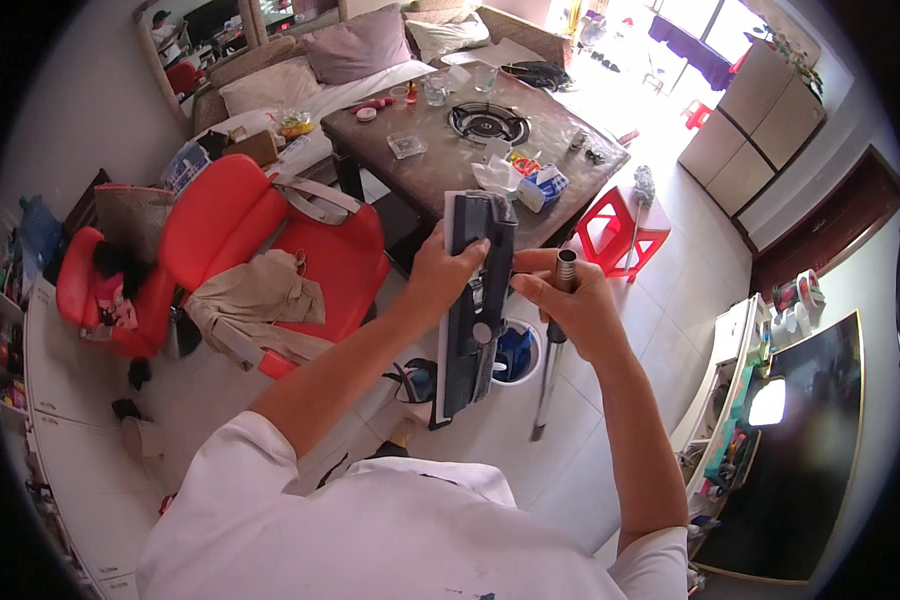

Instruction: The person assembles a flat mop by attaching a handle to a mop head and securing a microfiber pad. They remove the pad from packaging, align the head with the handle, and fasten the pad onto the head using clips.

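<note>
My left hand (448, 270) is closed round the upper part of a long, flat mop head (470, 330), dark grey with a pale pad along its edge. The mop head stands upright on end in front of me. Close by on its right, my right hand (582, 305) grips a metal mop pole (550, 385) with a ribbed end sticking up above the fingers. The pole slants down toward the floor. My right fingertips are at the side of the mop head; whether they touch it I cannot tell. Below, partly hidden by the mop head, stands a white bucket (530, 368) with something blue inside.
Ahead is a brown table (370, 165) with a gas burner (489, 122), glasses and packets. A red chair (315, 255) with beige clothing stands left, a red stool (620, 230) right. A large television (800, 460) stands at the right; a sofa (355, 55) lies behind the table.
</note>
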The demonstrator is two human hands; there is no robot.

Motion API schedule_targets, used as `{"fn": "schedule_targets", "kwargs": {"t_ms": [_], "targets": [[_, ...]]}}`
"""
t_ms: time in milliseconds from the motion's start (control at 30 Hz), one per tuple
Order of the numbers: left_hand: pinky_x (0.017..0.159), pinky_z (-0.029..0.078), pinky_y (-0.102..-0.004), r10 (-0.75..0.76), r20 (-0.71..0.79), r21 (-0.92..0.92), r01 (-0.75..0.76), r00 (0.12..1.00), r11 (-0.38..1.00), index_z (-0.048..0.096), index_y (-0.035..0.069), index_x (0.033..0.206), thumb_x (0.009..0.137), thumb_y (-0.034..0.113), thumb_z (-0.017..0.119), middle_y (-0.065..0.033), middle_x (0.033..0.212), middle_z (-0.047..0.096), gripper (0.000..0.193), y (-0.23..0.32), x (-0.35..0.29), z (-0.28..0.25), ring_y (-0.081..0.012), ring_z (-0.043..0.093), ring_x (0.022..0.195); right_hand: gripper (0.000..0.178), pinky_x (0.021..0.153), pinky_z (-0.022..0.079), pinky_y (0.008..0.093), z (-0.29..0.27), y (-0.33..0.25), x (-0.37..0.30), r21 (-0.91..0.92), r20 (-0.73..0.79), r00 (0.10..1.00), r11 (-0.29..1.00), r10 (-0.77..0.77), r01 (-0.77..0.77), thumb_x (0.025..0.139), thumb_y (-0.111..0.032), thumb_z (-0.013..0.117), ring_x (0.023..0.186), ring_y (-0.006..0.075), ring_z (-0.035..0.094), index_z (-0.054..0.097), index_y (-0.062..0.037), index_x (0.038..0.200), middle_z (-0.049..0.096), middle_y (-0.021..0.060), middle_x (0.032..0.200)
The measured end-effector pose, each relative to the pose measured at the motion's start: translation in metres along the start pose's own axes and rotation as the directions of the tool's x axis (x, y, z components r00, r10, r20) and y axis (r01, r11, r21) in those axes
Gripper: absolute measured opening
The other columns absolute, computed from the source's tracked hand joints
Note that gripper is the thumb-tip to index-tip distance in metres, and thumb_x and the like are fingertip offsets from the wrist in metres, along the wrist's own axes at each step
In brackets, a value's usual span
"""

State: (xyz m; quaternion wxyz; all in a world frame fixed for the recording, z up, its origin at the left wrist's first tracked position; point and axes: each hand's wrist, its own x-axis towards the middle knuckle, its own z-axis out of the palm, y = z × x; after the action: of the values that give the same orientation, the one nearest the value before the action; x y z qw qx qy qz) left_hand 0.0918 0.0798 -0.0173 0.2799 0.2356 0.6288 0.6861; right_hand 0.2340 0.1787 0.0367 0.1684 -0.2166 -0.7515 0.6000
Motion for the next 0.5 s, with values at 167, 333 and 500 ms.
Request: {"fn": "schedule_targets", "kwargs": {"t_ms": [167, 333, 500], "targets": [[0.078, 0.047, -0.0333, -0.066, 0.086, 0.361, 0.031, 0.994, 0.932, 0.049, 0.0, 0.107, 0.076, 0.028, 0.063, -0.0172, 0.093, 0.062, 0.044, 0.001, -0.007, 0.009, -0.0262, 0.062, 0.089, 0.042, 0.055, 0.041, 0.0202, 0.003, -0.007, 0.002, -0.33, -0.054, 0.997, 0.942, 0.047, -0.062, 0.073, -0.022, 0.074, 0.063, 0.0047, 0.049, 0.058, -0.0019, 0.107, 0.057, 0.0, 0.07], [0.076, 0.048, -0.0297, -0.213, 0.214, 0.31, 0.141, 0.953, 0.94, 0.049, 0.001, 0.111, 0.077, 0.026, 0.064, -0.0128, 0.097, 0.06, 0.045, -0.026, -0.008, 0.01, -0.0205, 0.06, 0.088, 0.028, 0.046, 0.039, 0.0198, 0.004, 0.013, 0.001, -0.268, -0.03, 0.996, 0.959, 0.086, -0.091, 0.076, -0.023, 0.07, 0.055, 0.0053, 0.047, 0.06, -0.0026, 0.092, 0.055, -0.0009, 0.066], [0.071, 0.052, -0.0291, -0.429, 0.477, -0.076, 0.522, 0.768, 0.85, 0.045, 0.004, 0.114, 0.079, 0.016, 0.061, -0.0096, 0.095, 0.059, 0.04, -0.022, -0.031, 0.009, -0.0176, 0.061, 0.08, 0.025, 0.04, 0.036, 0.0201, 0.007, 0.045, 0.0, -0.052, -0.058, 0.978, 0.978, 0.2, -0.203, 0.08, -0.026, 0.065, 0.049, 0.0047, 0.046, 0.06, -0.0018, 0.082, 0.053, -0.0011, 0.061]]}}
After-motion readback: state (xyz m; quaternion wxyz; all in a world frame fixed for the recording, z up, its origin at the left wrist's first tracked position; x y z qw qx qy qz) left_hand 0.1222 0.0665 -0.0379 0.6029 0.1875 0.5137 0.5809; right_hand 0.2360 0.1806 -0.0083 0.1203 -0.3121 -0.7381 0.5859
